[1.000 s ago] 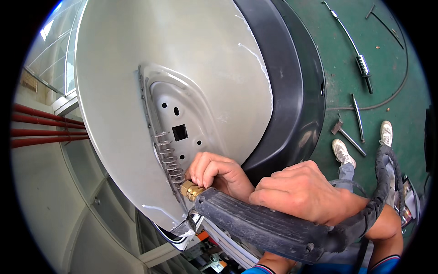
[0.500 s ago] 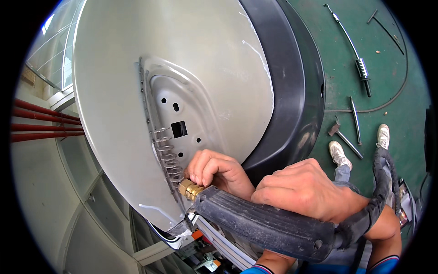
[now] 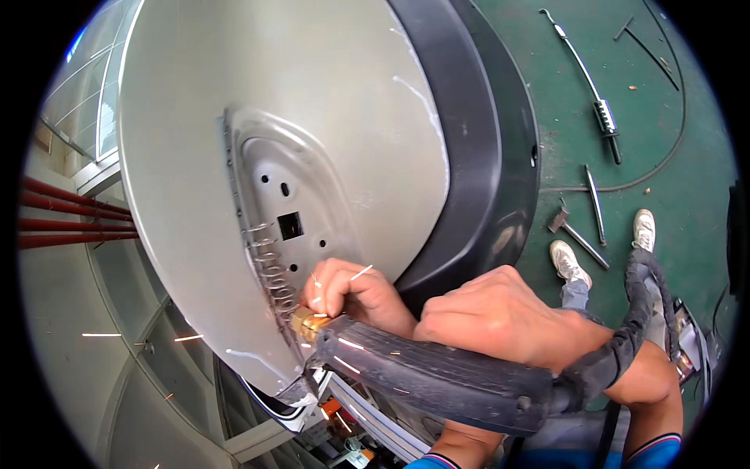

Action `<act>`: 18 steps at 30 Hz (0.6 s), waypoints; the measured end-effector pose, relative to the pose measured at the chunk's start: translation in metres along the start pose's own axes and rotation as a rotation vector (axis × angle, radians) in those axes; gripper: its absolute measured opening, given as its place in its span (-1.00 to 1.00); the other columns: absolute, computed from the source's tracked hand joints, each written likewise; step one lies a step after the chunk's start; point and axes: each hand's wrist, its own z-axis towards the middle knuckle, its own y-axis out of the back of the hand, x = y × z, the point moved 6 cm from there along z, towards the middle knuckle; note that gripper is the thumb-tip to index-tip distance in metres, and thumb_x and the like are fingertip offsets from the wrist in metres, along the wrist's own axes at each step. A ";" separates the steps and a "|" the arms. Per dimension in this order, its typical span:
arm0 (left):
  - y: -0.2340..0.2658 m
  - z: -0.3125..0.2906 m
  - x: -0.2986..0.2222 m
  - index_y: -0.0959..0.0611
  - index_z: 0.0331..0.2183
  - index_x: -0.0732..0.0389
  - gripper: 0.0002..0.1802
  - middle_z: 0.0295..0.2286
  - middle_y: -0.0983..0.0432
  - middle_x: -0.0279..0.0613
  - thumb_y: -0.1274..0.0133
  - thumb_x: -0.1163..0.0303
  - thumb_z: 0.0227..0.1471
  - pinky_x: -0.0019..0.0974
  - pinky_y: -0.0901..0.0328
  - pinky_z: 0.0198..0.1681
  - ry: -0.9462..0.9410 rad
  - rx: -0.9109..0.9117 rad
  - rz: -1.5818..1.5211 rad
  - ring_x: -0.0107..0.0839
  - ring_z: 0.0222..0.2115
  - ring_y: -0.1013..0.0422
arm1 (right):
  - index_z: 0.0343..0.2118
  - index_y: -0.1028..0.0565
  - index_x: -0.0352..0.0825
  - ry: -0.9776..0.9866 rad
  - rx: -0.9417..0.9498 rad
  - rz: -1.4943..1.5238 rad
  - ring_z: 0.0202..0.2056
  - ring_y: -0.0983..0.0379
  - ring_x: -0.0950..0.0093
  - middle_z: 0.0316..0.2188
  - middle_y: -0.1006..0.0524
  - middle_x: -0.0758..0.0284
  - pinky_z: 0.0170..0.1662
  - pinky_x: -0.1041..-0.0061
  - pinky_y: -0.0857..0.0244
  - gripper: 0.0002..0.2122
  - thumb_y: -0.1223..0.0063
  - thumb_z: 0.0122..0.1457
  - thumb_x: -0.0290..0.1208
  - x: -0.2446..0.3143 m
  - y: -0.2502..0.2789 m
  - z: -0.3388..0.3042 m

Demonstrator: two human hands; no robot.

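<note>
A black welding torch point(image 3: 437, 375) with a brass nozzle point(image 3: 307, 323) points at the edge of a grey sheet-metal bracket point(image 3: 285, 199) on a large grey curved panel point(image 3: 312, 94). My right hand point(image 3: 508, 324) grips the torch handle. My left hand point(image 3: 355, 293) rests on the panel beside the nozzle, fingers curled around the torch's neck. Short wire stubs point(image 3: 266, 262) stick out along the bracket's edge above the nozzle. Sparks fly from the nozzle tip.
A black bumper-like trim point(image 3: 484, 156) borders the panel on the right. On the green floor point(image 3: 687, 195) lie a hammer point(image 3: 574, 230), rods and a cable. The torch hose point(image 3: 648, 305) loops by my shoes point(image 3: 566, 262). Red pipes point(image 3: 70, 219) run at the left.
Sparks have appeared at the nozzle; before there were none. Both hands and the torch stay in about the same place on the bracket edge.
</note>
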 end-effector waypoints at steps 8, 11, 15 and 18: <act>-0.004 -0.019 0.010 -0.56 -0.51 0.27 -0.82 -0.52 -0.44 -0.19 0.01 0.77 -0.14 -0.28 -0.26 -0.42 0.065 -0.095 -0.150 -0.35 -0.48 -0.37 | -0.35 -0.35 -0.34 0.038 -0.060 -0.052 -0.41 -0.47 0.21 -0.47 -0.35 0.27 -0.50 0.21 -0.25 -0.70 -0.09 -0.10 -0.26 0.014 0.004 -0.031; 0.003 -0.017 0.004 -0.50 -0.25 0.27 -0.80 -0.44 -0.38 -0.28 -0.02 0.67 0.02 -0.34 -0.26 -0.26 0.196 -0.030 0.355 -0.44 -0.40 -0.34 | -0.22 -0.46 -0.40 -0.093 -0.102 -0.005 -0.34 -0.51 0.18 -0.36 -0.47 0.19 -0.35 0.30 -0.39 -0.67 -0.14 0.02 -0.28 0.010 0.064 -0.080; 0.044 -0.055 0.028 -0.47 -0.16 0.30 -0.83 -0.40 -0.33 -0.27 0.05 0.43 0.23 -0.33 -0.29 -0.25 0.292 -0.109 0.440 -0.40 -0.36 -0.31 | -0.14 -0.55 -0.46 -0.809 -0.570 0.272 -0.31 -0.55 0.30 -0.35 -0.59 0.21 -0.21 0.40 -0.45 -0.57 -0.31 -0.05 -0.29 -0.033 0.171 -0.234; 0.134 -0.097 0.055 -0.50 -0.14 0.27 -0.74 -0.42 -0.34 -0.30 0.00 0.30 0.23 -0.31 -0.27 -0.23 0.583 -0.292 0.698 -0.39 -0.36 -0.31 | -0.05 -0.49 -0.46 -0.853 -1.256 0.455 -0.34 -0.57 0.40 -0.29 -0.61 0.22 -0.19 0.38 -0.49 -0.64 -0.15 0.11 -0.39 -0.039 0.281 -0.351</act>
